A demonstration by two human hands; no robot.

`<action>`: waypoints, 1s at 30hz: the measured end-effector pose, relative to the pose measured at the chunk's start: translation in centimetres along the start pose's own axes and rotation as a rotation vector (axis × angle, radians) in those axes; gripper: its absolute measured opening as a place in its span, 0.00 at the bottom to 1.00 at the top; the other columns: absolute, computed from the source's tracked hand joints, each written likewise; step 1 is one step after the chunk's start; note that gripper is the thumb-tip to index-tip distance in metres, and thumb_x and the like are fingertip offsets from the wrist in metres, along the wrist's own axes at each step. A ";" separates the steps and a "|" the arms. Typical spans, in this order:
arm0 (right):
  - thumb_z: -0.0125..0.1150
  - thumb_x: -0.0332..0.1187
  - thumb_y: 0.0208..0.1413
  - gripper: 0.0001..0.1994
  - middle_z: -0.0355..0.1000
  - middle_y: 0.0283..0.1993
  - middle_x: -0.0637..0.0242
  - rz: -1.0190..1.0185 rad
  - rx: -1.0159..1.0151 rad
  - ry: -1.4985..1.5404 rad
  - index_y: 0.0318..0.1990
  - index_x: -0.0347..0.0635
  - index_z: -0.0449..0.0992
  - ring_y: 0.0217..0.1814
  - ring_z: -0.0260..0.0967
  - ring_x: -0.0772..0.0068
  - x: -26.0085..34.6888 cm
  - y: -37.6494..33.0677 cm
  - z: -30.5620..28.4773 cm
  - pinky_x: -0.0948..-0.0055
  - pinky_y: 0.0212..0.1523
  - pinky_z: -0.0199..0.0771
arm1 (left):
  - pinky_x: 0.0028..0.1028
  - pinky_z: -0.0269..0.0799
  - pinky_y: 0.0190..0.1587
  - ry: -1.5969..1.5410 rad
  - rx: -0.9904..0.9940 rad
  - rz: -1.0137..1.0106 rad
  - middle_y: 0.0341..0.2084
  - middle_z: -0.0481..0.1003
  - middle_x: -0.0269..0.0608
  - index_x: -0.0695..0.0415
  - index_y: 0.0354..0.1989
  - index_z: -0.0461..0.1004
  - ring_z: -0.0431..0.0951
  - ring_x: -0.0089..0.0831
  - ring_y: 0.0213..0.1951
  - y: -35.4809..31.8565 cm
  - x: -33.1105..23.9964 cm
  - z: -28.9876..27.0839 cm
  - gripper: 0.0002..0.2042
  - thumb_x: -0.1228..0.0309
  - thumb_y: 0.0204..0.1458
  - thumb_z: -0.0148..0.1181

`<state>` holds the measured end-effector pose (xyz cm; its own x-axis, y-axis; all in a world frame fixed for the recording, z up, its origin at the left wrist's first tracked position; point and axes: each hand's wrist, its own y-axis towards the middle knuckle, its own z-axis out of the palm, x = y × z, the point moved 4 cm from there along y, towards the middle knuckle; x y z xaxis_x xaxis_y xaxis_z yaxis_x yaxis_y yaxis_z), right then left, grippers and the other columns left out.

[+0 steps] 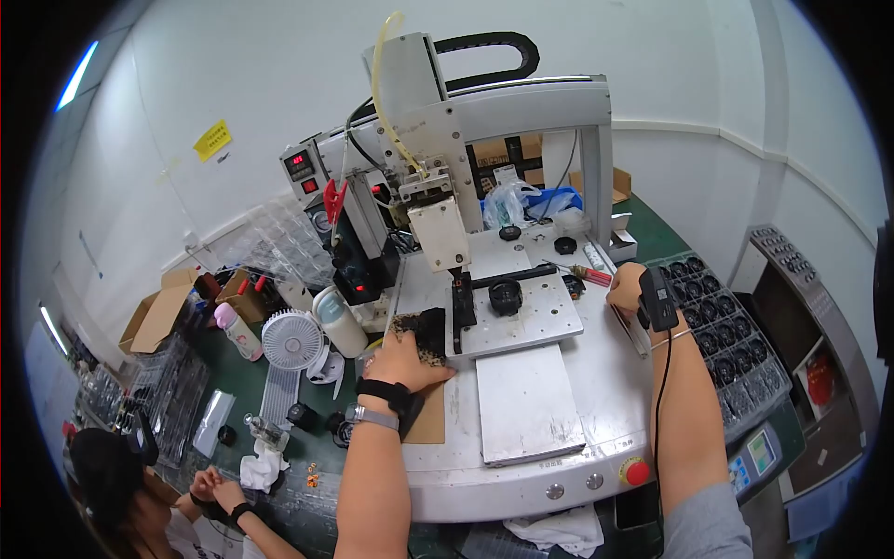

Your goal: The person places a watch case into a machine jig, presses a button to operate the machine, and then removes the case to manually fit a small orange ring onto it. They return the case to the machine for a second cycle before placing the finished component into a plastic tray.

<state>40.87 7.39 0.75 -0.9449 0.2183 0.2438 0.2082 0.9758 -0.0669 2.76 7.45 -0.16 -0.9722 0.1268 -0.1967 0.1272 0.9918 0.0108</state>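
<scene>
My left hand point(402, 361) lies at the left side of the machine's bed, over a dark, speckled pad-like thing point(426, 331). Its thumb stretches to the right, apart from the fingers, and I see nothing held in it. Beside the bed's right edge my right hand point(626, 289) is closed with curled fingers; whatever is in them, if anything, is hidden. A screwdriver with a red handle point(594, 276) lies close to those fingers. Between my hands, a round black part point(505, 296) sits on a metal fixture plate point(545, 321), below the machine's white head point(438, 235).
Trays of round black parts point(717, 317) stand at the right. A red stop button point(637, 472) is on the machine's front. A small fan point(292, 339) and a bottle point(340, 321) stand left. Lower left, a co-worker's hands point(212, 491) are together. A cable hangs along my right forearm.
</scene>
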 end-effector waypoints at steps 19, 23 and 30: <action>0.55 0.33 0.44 0.09 0.74 0.19 0.60 0.125 0.010 0.062 0.28 0.38 0.79 0.21 0.74 0.72 -3.1 1.8 0.8 0.75 0.28 0.75 | 0.49 0.64 0.52 -0.048 -0.047 -0.013 0.49 0.66 0.59 0.64 0.50 0.67 0.68 0.54 0.52 0.0 -0.2 -0.1 0.41 0.42 0.34 0.64; 0.56 0.34 0.44 0.09 0.73 0.19 0.59 0.125 -0.004 0.045 0.27 0.38 0.79 0.19 0.74 0.72 -0.8 0.2 -0.3 0.74 0.27 0.75 | 0.48 0.68 0.47 0.020 -0.146 -0.005 0.46 0.68 0.57 0.63 0.49 0.67 0.72 0.50 0.48 -0.4 -0.2 -0.1 0.36 0.45 0.38 0.62; 0.60 0.38 0.41 0.12 0.75 0.28 0.55 0.027 -0.197 -0.077 0.29 0.40 0.79 0.33 0.74 0.59 -0.2 1.1 0.5 0.67 0.38 0.74 | 0.41 0.71 0.42 0.097 -0.292 0.172 0.36 0.72 0.54 0.60 0.39 0.71 0.74 0.48 0.42 -0.9 -2.0 0.4 0.21 0.56 0.44 0.59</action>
<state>41.09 8.38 0.14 -0.9532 0.2503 0.1695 0.2720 0.9549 0.1194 4.66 6.34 -0.13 -0.9575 0.2789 -0.0734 0.2426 0.9164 0.3183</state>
